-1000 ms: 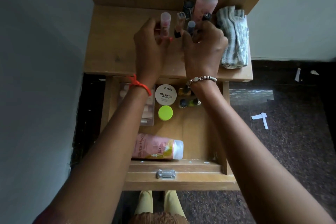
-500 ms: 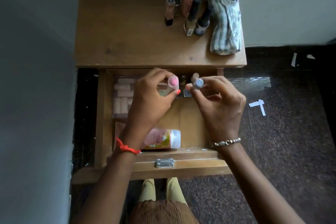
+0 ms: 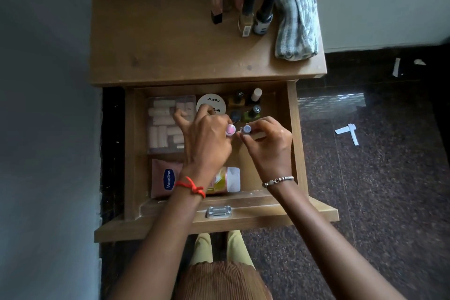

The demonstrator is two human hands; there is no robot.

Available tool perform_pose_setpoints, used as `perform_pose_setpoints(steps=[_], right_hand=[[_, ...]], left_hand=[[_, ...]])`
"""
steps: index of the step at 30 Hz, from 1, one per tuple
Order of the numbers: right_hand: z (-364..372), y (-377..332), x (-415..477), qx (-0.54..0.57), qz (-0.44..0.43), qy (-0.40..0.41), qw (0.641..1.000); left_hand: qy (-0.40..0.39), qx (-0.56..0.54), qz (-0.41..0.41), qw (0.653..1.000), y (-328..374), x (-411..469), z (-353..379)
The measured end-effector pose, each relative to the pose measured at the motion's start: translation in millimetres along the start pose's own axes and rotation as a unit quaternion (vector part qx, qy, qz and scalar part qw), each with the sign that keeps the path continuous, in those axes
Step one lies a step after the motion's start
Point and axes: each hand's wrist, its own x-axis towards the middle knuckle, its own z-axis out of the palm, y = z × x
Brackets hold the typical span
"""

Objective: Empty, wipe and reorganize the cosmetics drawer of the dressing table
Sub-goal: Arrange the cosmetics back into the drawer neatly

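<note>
1 pink-capped tube (image 3: 229,129) pinched in left hand (image 3: 207,143), blue-capped tube (image 3: 247,128) in right hand (image 3: 270,148).

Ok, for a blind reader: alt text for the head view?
Over an open wooden drawer, the left hand holds a pink-capped bottle and the right hand a lilac-capped bottle. Inside are a Vaseline tube, nail polishes and a Zudio tub.

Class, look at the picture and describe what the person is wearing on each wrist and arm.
At the wrist of the left hand a red thread is tied, knotted, with loose ends. At the wrist of the right hand sits a silver-coloured bracelet of beads. No sleeves show on either arm.
</note>
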Motion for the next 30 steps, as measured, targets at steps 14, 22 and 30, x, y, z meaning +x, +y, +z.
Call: perform_pose_setpoints(steps=[14,22,30], right_hand=[[6.6,6.2,-3.3,-0.027,0.004,-0.032,0.999],[-18.4,-10.5,-2.3,-0.063,0.051,-0.083,0.993],[-50.4,-72.4,59.6,0.012,-0.008,0.011,1.000]], left_hand=[[-0.050,0.092,0.000,0.995,2.4,0.0,7.2],[-0.126,0.062,-0.024,0.990,9.2,1.4,-23.0],[-0.015,-0.187,-0.034,0.982,0.3,57.5,-88.3]])
